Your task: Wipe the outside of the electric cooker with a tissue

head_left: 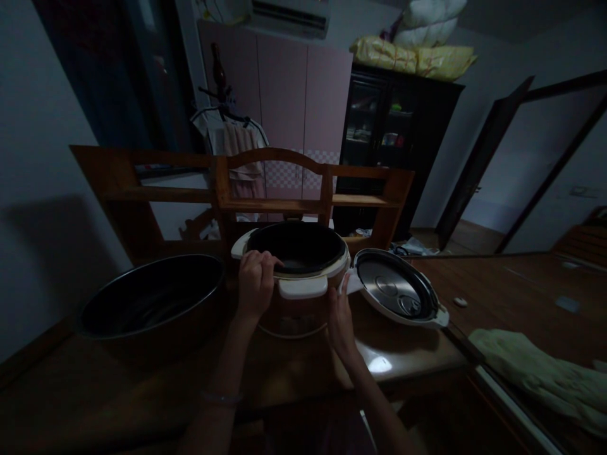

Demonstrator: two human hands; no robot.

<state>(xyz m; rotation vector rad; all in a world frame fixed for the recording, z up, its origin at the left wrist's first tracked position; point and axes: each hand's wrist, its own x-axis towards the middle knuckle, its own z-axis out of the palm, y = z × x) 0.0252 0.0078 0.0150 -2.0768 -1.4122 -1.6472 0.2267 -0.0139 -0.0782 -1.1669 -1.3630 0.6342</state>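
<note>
A cream rice cooker (296,302) stands on the wooden table (118,392) in front of me, with a dark inner pot (298,248) inside it. Its lid (397,287) hangs open to the right, shiny metal side up. My left hand (255,281) is closed over the left rim of the cooker and pot. My right hand (339,316) rests against the cooker's right side near the hinge, fingers pointing up and held together.
A large dark metal basin (152,303) sits on the table to the left. A wooden rack (265,189) stands behind the cooker. A pale cloth (535,373) lies at the lower right. Wardrobes and a doorway fill the dim room behind.
</note>
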